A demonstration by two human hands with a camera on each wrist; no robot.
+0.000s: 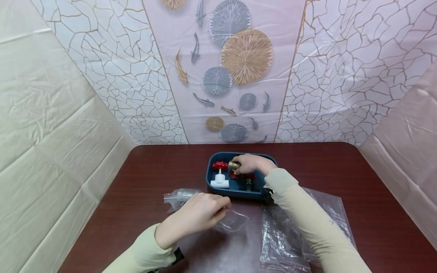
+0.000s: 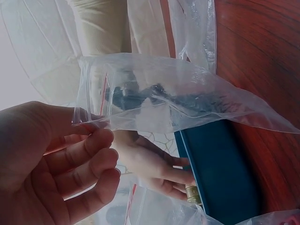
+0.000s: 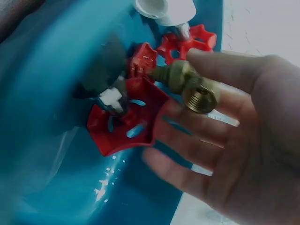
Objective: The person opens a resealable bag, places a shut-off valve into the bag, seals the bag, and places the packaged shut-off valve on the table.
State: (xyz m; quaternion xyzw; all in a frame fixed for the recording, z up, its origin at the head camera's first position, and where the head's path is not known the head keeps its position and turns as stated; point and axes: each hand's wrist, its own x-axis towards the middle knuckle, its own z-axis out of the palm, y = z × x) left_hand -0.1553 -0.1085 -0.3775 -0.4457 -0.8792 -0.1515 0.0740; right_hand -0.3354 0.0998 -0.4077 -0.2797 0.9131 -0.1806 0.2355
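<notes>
Fingers of the right hand (image 1: 250, 163) pinch a brass valve (image 3: 199, 93) in a blue tray (image 1: 235, 194), likely weighty, rigid, best gripped by its body; the left hand (image 1: 198, 212) pinches a limp, slippery-looking bag (image 2: 159, 89).

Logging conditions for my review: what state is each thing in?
Left hand: pinching clear bag
Clear bag: looks empty
Right hand: holding brass valve
Brass valve: gripped
Blue tray: uncovered
White valve: upright in blue tray
Dark metal valve: inside blue tray
Left-side bag: metal item inside
Right-side bags: lying flat
</notes>
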